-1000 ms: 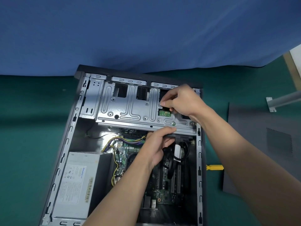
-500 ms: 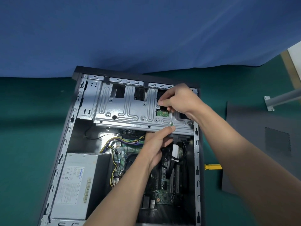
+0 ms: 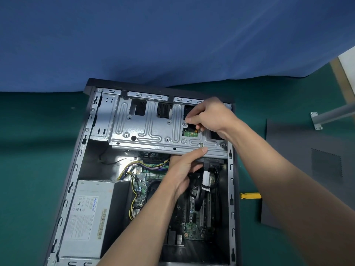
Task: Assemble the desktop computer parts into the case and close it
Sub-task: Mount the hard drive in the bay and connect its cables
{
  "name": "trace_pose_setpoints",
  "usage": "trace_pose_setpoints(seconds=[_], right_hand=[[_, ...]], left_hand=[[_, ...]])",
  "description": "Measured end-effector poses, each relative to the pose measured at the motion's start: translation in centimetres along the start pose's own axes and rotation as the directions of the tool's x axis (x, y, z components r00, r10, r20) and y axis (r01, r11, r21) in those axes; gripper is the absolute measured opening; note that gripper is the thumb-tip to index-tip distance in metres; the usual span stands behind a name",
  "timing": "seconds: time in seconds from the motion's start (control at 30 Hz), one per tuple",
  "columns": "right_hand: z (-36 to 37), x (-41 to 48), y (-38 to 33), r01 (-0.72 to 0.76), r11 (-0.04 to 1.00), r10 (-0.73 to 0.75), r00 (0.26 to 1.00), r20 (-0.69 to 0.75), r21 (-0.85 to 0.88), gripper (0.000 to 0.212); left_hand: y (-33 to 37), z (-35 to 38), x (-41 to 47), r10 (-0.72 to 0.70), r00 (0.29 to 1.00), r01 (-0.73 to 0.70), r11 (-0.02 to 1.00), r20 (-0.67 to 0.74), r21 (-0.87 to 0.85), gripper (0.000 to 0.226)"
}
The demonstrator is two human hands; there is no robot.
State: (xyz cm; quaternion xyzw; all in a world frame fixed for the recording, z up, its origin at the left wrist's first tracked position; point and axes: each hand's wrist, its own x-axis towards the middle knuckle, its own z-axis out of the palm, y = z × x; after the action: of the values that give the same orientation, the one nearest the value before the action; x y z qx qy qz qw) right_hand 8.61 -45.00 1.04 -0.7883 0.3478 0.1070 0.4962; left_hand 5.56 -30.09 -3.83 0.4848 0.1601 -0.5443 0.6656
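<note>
Here we see a ribbed sheet-metal drive cage (image 3: pixel 153 134) lying across the far end of the open case (image 3: pixel 231 189), long axis running from the case's left wall to its right, flat face upward. The left hand (image 3: pixel 182 169) grips its near lip, thumb on top and fingers curled beneath; the right hand (image 3: pixel 213 118) pinches a cutout rim near the case's right wall. We judge it stiff, fairly light and sharp-edged, best held by that lip and those rims, clear of the cables (image 3: pixel 197 191) below.

Your case (image 3: pixel 63 189) lies open on the desk (image 3: pixel 28 150).
Silver drive cage (image 3: pixel 153 129) spans its far end, power supply (image 3: pixel 86 217) near-left, motherboard (image 3: pixel 194 229) beside it; the side panel (image 3: pixel 299 169) lies flat, apart, right.
</note>
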Motion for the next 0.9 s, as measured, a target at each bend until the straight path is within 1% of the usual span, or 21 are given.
trace_pose_setpoints(seconds=[0.23,0.33,0.57,0.8,0.9], right_hand=[[-0.05,-0.12,-0.36,-0.006,1.000,0.006,1.000,0.004,0.004,0.013],[-0.08,-0.18,-0.40,-0.013,1.000,0.012,1.000,0.007,0.016,0.013],[-0.05,-0.34,-0.40,-0.022,0.999,0.022,1.000,0.004,0.039,0.012],[-0.06,-0.33,-0.36,-0.027,0.998,0.027,1.000,0.001,0.049,0.013],[-0.02,-0.29,-0.42,-0.030,0.999,0.029,1.000,0.003,0.027,0.012]], left_hand=[[0.07,-0.09,0.04,0.000,1.000,0.000,1.000,0.003,0.012,0.031],[0.11,-0.12,0.08,-0.004,1.000,0.004,1.000,-0.016,0.013,0.027],[0.39,-0.09,0.02,-0.022,0.999,0.023,0.999,-0.038,0.025,0.026],[0.43,-0.07,0.04,-0.025,0.999,0.026,0.999,-0.030,0.026,0.021],[0.42,-0.08,0.06,-0.023,0.999,0.023,1.000,-0.025,0.019,0.021]])
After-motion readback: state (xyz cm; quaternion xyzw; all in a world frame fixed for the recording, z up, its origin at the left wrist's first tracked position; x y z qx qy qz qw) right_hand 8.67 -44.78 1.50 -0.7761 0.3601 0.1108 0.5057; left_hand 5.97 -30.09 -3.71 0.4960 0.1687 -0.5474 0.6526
